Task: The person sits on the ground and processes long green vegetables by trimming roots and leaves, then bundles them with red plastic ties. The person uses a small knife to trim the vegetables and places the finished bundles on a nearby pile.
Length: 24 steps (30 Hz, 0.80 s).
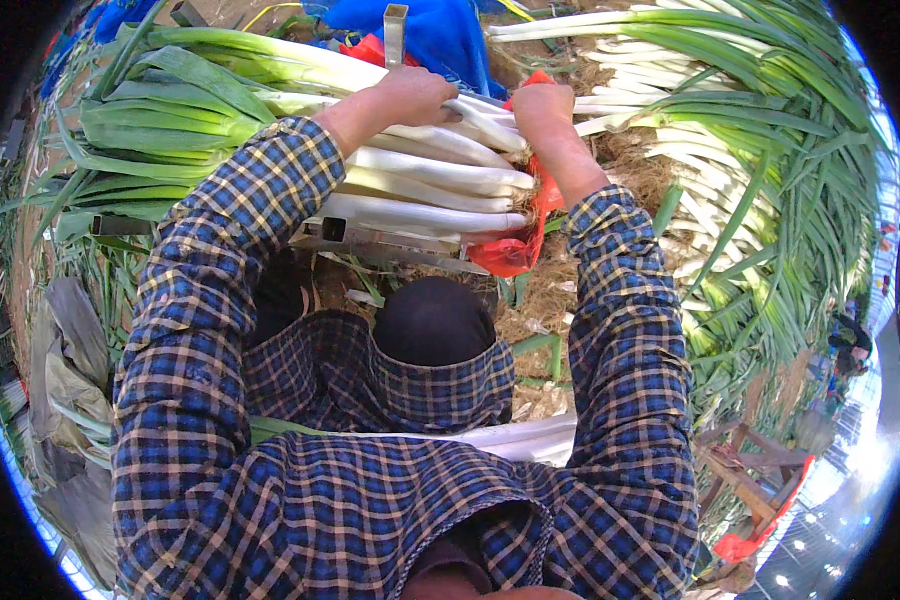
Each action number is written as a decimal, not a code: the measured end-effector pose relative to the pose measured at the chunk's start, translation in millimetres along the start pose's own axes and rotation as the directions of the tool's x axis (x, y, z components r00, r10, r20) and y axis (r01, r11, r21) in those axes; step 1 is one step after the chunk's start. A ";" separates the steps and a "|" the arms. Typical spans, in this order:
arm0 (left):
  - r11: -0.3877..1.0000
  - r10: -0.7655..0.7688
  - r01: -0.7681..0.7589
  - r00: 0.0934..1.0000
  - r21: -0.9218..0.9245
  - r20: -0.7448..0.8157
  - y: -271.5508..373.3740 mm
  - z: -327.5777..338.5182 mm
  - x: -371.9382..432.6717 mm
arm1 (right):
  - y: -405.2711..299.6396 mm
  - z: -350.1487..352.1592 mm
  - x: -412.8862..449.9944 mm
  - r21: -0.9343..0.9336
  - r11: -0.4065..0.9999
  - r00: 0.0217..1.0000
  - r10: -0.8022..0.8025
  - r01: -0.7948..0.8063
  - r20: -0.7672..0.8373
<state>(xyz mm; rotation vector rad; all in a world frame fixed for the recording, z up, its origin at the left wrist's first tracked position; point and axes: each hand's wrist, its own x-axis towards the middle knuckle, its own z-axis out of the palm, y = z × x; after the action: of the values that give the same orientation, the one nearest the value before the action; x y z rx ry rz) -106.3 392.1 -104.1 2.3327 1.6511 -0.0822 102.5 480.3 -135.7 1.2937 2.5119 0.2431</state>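
A bundle of leeks [435,169] lies across a metal frame [390,247], white stalks and root ends to the right, green leaves [165,124] to the left. My left hand [409,97] is on top of the far stalks, its fingers curled over them. At the root ends, my right hand [544,109] is closed in a fist on red plastic film [514,251]. The film shows above the fist and hangs down past the roots to the near side of the bundle. Both hands' fingertips are partly hidden.
Square metal posts [394,34] rise from the frame. Many leeks [757,172] are heaped along the right. Blue sheeting [420,30] lies beyond the frame. More leek stalks [525,439] cross close to my body. A wooden stool [750,480] with a red strip stands at lower right.
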 end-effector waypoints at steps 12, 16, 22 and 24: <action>1.000 -0.016 0.016 0.999 0.005 0.036 -1.2 2.8 1.6 | 150.4 22.8 -92.4 0.970 0.087 0.929 0.320 -0.226 0.188; 1.000 -0.007 0.007 1.000 0.014 0.013 -3.5 6.4 2.8 | 170.4 53.6 -178.4 0.013 0.979 0.922 0.189 -0.205 0.338; 0.992 0.049 -0.052 0.998 -0.117 -0.025 -36.1 -13.8 -9.9 | 146.7 45.3 -233.9 0.237 0.925 0.888 0.177 -0.298 0.425; 0.993 -0.026 0.034 0.997 -0.109 0.076 -59.2 -29.1 -21.0 | 123.8 28.9 -222.5 0.278 0.942 0.958 0.113 -0.187 0.263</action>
<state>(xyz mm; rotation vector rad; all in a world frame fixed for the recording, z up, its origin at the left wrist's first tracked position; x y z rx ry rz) -172.0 398.6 -83.5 2.1969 1.6130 -0.0802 328.7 371.0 -85.2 1.5294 2.3032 -0.2648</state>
